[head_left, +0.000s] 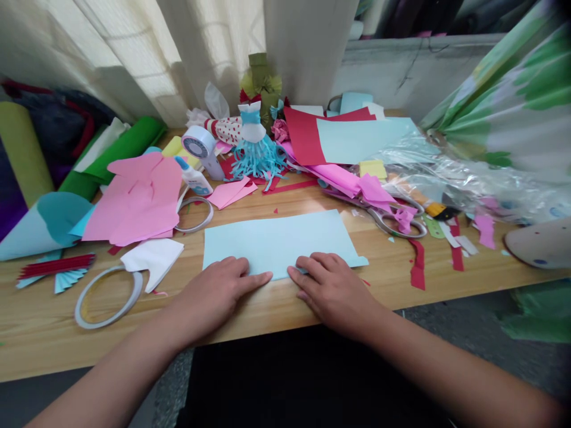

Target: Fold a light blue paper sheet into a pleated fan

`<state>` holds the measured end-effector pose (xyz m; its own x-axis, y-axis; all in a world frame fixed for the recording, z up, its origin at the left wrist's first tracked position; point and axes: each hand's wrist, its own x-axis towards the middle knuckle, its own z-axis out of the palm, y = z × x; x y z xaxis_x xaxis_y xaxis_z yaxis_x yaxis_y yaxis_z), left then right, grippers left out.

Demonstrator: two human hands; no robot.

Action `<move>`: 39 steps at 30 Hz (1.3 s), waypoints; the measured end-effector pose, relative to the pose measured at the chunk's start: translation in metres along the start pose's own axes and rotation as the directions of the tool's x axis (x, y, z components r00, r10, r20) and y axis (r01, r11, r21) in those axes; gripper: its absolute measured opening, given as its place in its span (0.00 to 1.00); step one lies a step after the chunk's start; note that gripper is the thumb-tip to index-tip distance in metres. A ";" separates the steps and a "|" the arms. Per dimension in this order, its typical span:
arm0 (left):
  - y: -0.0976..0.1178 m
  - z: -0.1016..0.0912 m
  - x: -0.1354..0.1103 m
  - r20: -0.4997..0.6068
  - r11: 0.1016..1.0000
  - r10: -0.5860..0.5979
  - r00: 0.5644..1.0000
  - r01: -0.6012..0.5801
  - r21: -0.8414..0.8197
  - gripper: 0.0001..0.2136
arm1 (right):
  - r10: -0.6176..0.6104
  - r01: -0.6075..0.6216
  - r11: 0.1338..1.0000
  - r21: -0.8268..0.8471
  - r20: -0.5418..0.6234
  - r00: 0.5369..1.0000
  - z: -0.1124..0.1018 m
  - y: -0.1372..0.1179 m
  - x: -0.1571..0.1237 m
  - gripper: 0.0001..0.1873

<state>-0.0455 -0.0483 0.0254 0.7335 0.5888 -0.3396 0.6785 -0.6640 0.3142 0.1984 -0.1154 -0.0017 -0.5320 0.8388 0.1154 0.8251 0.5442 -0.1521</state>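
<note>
A light blue sheet of paper (281,238) lies on the wooden table in front of me, with a narrow fold along its near edge. A small flap sticks out at its right near corner. On the left part of that edge, my left hand (223,291) presses down with bent fingers, its thumb along the fold. My right hand (332,285) grips the same edge just to the right, fingers curled on top and thumb close to the left one. A short gap separates the two thumbs. Part of the fold is hidden beneath the fingers.
Left are tape rolls (107,297), pink paper (134,202) and a glue bottle (195,177). Behind stand a small fan (203,148) and a blue fringed paper dress (256,142). Scissors (397,223), a yellow cutter (439,210) and plastic wrap (486,178) lie right.
</note>
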 end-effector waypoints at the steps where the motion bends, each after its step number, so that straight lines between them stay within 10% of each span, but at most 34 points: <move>1: -0.002 0.000 -0.002 0.004 1.000 0.000 1.000 0.000 0.013 0.21 | 0.008 -0.008 1.000 -0.006 -0.002 1.000 0.000 0.001 -0.001 0.19; 28: -0.027 0.004 -0.081 -0.177 0.927 -0.132 0.975 0.184 0.327 0.26 | 0.212 -0.242 0.948 -0.209 -0.154 0.965 0.003 0.054 -0.078 0.21; 39: -0.023 0.030 -0.082 -0.444 0.903 -0.169 0.880 0.319 0.288 0.23 | 0.063 -0.113 0.969 -0.219 -0.226 0.972 -0.008 0.042 -0.038 0.13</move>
<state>-0.1230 -0.0951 0.0198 0.5484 0.8352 0.0416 0.8350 -0.5442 -0.0805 0.2547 -0.1249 -0.0050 -0.4223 0.8463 0.3247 0.9016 0.4291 0.0542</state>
